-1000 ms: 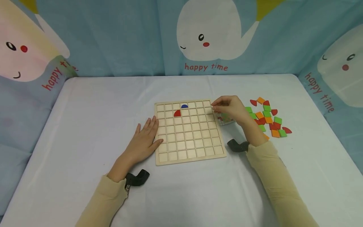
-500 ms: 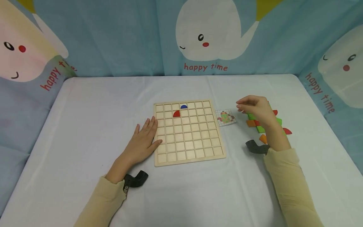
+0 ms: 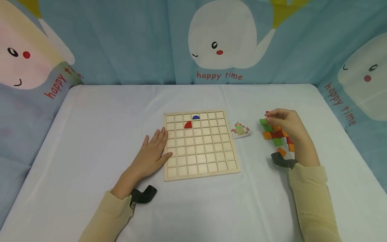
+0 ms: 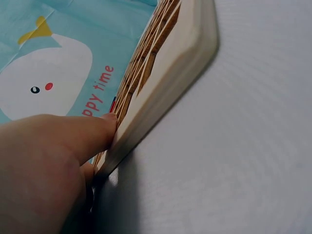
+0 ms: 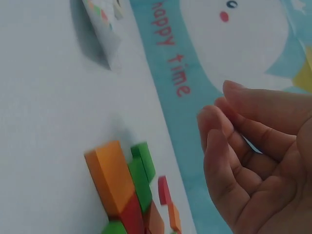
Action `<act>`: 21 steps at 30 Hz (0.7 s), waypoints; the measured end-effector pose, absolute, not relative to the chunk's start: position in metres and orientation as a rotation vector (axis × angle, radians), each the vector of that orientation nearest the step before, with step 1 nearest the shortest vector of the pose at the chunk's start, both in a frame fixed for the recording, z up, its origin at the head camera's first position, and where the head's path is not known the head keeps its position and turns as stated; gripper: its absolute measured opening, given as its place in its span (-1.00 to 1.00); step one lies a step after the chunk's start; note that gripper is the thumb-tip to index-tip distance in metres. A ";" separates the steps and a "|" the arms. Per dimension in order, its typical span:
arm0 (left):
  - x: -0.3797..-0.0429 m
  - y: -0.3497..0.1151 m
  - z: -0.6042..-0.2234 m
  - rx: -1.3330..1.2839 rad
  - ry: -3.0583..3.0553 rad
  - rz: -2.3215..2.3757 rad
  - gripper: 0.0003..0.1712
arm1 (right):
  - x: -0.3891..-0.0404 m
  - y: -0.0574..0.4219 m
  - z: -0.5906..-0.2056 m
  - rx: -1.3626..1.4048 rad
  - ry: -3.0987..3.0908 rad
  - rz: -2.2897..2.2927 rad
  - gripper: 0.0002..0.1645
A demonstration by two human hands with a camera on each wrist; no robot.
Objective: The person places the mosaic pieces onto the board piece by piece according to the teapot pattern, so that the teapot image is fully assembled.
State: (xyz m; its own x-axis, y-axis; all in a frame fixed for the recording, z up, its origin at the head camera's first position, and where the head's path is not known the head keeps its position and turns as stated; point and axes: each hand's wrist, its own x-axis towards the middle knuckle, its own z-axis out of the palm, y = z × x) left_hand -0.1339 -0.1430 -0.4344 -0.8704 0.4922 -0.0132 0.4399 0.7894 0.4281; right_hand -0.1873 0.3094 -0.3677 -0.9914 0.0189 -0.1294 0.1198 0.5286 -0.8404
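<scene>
A wooden grid board (image 3: 208, 173) lies in the middle of the table, with a blue half-round piece (image 3: 196, 117) and a red quarter-round piece (image 3: 188, 124) in its top rows. My left hand (image 3: 151, 153) lies flat beside the board's left edge (image 4: 161, 92), the thumb (image 4: 73, 134) pressing against it. My right hand (image 3: 285, 124) hovers over a pile of green, orange and red pieces (image 3: 273, 134) at the right, fingers loosely curled (image 5: 234, 141) and holding nothing. The pieces (image 5: 126, 185) lie just below those fingers.
A small pattern card (image 3: 240, 129) lies between the board and the pile, also seen as the card (image 5: 105, 24) in the right wrist view. A blue curtain with white whales (image 3: 222, 37) walls the table's back and sides. Black wrist mounts (image 3: 145, 194) sit on both wrists.
My right hand has moved right, from the board's top right corner past the card to above the pile of pieces. The left hand has stayed put.
</scene>
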 end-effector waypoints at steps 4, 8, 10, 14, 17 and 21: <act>-0.134 -0.142 -0.436 0.747 2.854 0.640 -0.15 | -0.185 0.324 -0.370 0.145 2.676 -1.449 -0.58; -0.133 -0.143 -0.436 0.738 2.860 0.639 -0.15 | -0.186 0.337 -0.370 0.195 2.702 -1.351 -0.59; -0.133 -0.143 -0.436 0.738 2.863 0.639 -0.15 | -0.186 0.341 -0.370 0.242 2.698 -1.308 -0.58; -0.132 -0.143 -0.436 0.738 2.859 0.645 -0.15 | -0.185 0.347 -0.373 0.307 2.679 -1.251 -0.54; -0.132 -0.142 -0.436 0.738 2.857 0.646 -0.15 | -0.184 0.350 -0.376 0.337 2.663 -1.206 -0.47; -0.132 -0.142 -0.436 0.746 2.865 0.639 -0.15 | -0.184 0.354 -0.380 0.370 2.659 -1.150 -0.41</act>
State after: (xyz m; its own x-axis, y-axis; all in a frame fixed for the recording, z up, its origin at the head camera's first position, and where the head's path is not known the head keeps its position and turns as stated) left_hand -0.1320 -0.1418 -0.4357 -0.8728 0.4880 -0.0029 0.4406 0.7905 0.4254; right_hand -0.1845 0.3537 -0.3799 -0.9440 0.1420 -0.2979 0.3143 0.6619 -0.6805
